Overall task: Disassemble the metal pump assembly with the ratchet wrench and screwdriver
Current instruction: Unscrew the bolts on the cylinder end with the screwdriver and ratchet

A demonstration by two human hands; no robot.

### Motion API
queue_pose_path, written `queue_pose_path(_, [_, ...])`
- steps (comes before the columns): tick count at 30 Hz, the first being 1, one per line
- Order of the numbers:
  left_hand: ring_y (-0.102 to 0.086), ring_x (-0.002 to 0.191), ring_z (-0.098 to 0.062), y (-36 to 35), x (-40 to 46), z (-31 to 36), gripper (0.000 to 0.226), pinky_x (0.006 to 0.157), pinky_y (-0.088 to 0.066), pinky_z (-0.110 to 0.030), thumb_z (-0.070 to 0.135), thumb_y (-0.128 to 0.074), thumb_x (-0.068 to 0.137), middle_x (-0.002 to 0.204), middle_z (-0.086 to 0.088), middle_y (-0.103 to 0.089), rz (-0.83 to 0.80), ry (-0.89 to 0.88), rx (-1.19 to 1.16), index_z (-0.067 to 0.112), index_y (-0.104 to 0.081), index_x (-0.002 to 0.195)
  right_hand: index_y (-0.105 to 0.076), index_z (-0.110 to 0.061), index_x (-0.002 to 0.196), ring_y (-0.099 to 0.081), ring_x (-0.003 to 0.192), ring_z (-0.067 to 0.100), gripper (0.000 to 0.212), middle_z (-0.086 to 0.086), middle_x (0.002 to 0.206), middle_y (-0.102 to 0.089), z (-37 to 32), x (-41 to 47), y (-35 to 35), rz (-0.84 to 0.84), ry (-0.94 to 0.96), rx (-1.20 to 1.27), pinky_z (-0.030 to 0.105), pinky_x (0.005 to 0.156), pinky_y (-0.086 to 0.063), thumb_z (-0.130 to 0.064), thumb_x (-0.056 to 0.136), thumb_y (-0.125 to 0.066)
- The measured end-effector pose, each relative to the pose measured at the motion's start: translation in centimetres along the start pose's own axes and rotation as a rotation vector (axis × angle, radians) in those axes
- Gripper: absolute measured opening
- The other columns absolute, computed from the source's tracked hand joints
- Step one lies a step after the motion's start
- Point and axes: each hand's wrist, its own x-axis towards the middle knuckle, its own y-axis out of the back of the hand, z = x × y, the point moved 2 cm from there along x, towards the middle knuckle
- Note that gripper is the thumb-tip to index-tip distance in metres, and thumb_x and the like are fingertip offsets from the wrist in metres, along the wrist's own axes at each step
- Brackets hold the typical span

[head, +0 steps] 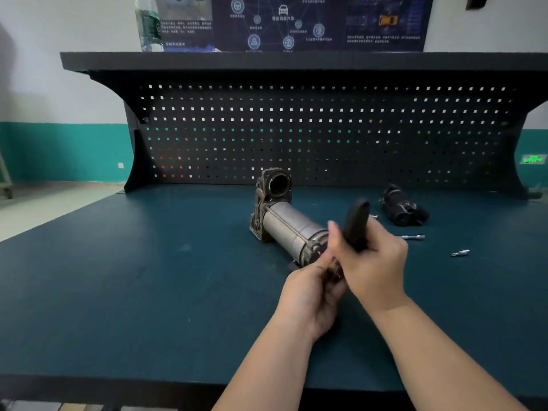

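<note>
Pump assembly (284, 221) lies on its side on the blue counter (118, 277), long axis running from the flanged open port at far left toward the near right, cylindrical body ending at the hands. Right hand (373, 262) grips a black tool handle (357, 223), fingers curled round it, handle tilted upward. Left hand (314, 292) is at the pump's near end, fingers curled on a small dark part; exact hold unclear. A black component (403, 207) and two loose metal bits (413, 237) (460, 253) lie to the right, apart.
</note>
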Motion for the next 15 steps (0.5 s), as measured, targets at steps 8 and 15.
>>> queue_pose_path(8, [-0.07, 0.079, -0.028, -0.3, -0.3, -0.3, 0.02, 0.06, -0.06, -0.034, 0.007, -0.062, 0.087, 0.098, -0.025, -0.068, 0.009, 0.006, -0.019, -0.012, -0.062, 0.095, -0.051, -0.018, 0.059, -0.046, 0.052, 0.004, 0.034, -0.011, 0.05, -0.05, 2.3, -0.4, 0.5, 0.211, -0.721, 0.006, 0.023, 0.055, -0.033, -0.039, 0.086, -0.057])
queue_pose_path(15, [-0.067, 0.053, -0.017, 0.0, -0.4, 0.0, 0.014, 0.047, -0.055, -0.024, 0.005, -0.057, 0.09, 0.066, -0.013, -0.068, 0.007, 0.018, 0.062, -0.005, -0.064, 0.083, -0.049, -0.016, 0.059, -0.038, 0.05, 0.009, 0.036, -0.009, 0.049, -0.042, 0.0, -0.6, 0.0, 0.063, -0.075, -0.063, 0.02, 0.048, -0.032, -0.039, 0.084, -0.059])
